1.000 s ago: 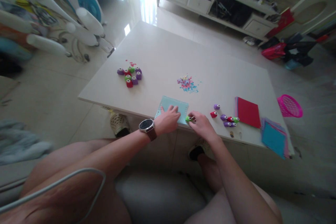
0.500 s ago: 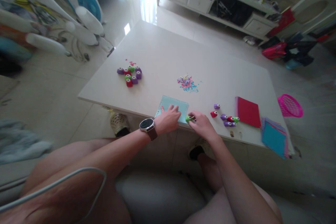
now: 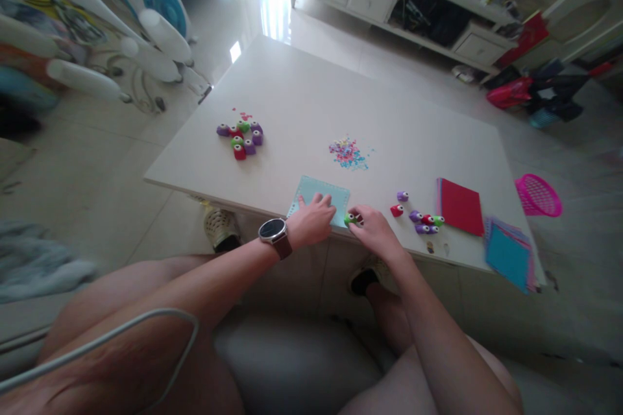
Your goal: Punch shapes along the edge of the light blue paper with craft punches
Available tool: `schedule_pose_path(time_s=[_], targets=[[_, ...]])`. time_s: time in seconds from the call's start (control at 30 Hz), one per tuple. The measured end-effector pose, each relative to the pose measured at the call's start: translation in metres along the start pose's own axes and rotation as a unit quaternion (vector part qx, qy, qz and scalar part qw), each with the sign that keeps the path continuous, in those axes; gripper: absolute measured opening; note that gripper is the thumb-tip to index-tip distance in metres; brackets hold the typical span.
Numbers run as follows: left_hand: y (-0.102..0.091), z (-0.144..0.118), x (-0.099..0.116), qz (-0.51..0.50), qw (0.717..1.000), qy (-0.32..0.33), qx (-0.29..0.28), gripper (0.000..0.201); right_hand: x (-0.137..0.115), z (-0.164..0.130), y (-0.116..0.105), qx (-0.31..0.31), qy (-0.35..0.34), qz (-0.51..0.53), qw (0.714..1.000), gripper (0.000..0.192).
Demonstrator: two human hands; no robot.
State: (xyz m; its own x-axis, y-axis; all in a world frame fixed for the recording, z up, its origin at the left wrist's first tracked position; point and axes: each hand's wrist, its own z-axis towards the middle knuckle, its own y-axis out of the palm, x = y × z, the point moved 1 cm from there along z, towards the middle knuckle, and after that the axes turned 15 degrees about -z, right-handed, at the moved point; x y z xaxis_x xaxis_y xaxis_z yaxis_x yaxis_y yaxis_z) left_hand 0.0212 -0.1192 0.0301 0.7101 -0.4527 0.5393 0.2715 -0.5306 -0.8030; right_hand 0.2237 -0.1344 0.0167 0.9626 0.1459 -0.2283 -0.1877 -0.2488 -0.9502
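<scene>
A light blue sheet of paper (image 3: 311, 189) with small holes punched along its edges lies at the table's near edge. My left hand (image 3: 314, 218) rests on it with fingers spread, pressing it flat. At the sheet's right edge, my right hand (image 3: 372, 227) grips a small green craft punch (image 3: 349, 219) between thumb and fingers. Whether the paper sits inside the punch's slot is too small to tell. Several red, purple and green punches (image 3: 427, 220) stand to the right of my right hand.
More punches (image 3: 238, 141) cluster at the table's left. Tiny coloured paper cut-outs (image 3: 348, 154) are heaped mid-table. A red paper stack (image 3: 460, 206) and a blue-topped stack (image 3: 507, 254) lie at the right, with a pink basket (image 3: 538, 195) beyond the table (image 3: 292, 91).
Hardly anything differs. Both hands stay in place, the left on the blue sheet and the right on the green punch; the view shifts very slightly.
</scene>
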Motion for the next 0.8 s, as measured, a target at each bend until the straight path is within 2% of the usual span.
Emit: schedule_pose_path(time_s=[0.27,0.6,0.8], targets=[[-0.0005,-0.0012,-0.0010,-0.001,1.000,0.008,-0.019,0.031,0.0019,0.0007,0.0011,-0.006,-0.012,0.004,1.000,0.026],[-0.0009,-0.0021,-0.0017,-0.001,1.000,0.016,-0.018,0.036,0.0010,-0.0008,-0.0013,-0.012,-0.019,-0.006,1.000,0.027],[-0.0026,-0.0024,0.0014,0.003,1.000,0.005,-0.018,0.029,0.0016,-0.0015,-0.0015,-0.015,-0.019,-0.013,1.000,0.026]])
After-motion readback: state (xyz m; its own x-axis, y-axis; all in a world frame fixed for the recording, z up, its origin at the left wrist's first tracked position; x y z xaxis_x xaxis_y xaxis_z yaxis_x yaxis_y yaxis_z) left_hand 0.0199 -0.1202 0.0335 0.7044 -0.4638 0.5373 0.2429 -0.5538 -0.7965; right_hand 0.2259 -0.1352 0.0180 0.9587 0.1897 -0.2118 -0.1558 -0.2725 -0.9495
